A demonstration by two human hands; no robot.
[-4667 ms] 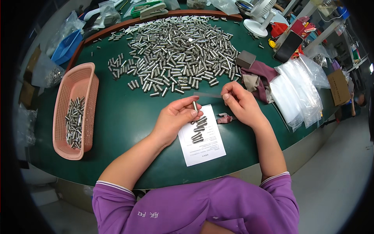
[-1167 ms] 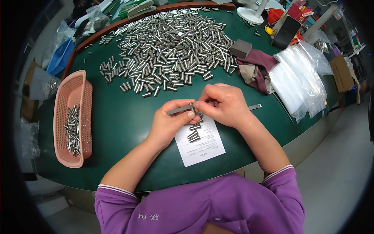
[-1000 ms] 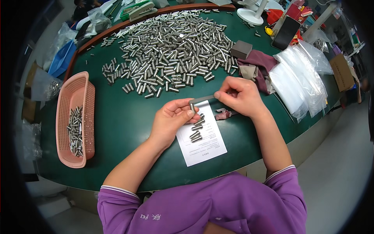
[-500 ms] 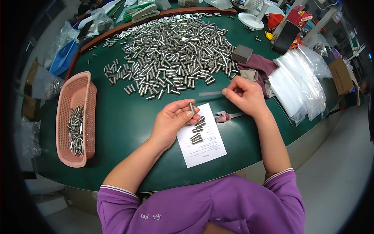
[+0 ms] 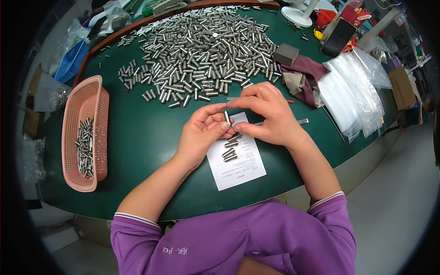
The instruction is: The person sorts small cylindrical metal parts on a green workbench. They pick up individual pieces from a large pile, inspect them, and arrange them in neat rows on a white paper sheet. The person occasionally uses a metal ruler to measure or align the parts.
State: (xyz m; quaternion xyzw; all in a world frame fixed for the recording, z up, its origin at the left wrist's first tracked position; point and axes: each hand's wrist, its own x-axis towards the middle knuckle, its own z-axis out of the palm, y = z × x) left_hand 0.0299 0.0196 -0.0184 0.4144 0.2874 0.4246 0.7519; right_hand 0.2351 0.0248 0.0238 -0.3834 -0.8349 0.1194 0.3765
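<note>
Metal pin, slightly tilted, is pinched between the left hand's thumb and fingers, over printed sheet's far end. Right hand's thumb and forefinger are held spread alongside; whether grey strip behind is gripped cannot be told.

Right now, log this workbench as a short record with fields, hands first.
Left grip: pinches one metal pin between thumb and fingers
Right grip: fingertips at the pin's upper end, contact unclear
Beyond right grip: thin gray strip, mostly hidden; whether held, unclear
Near side: white printed sheet bearing several loose pins
Far side: large heap of pins
Left side: pink basket partly filled with pins
Right side: dark block, maroon cloth, clear plastic bags
Surface: green tabletop
</note>
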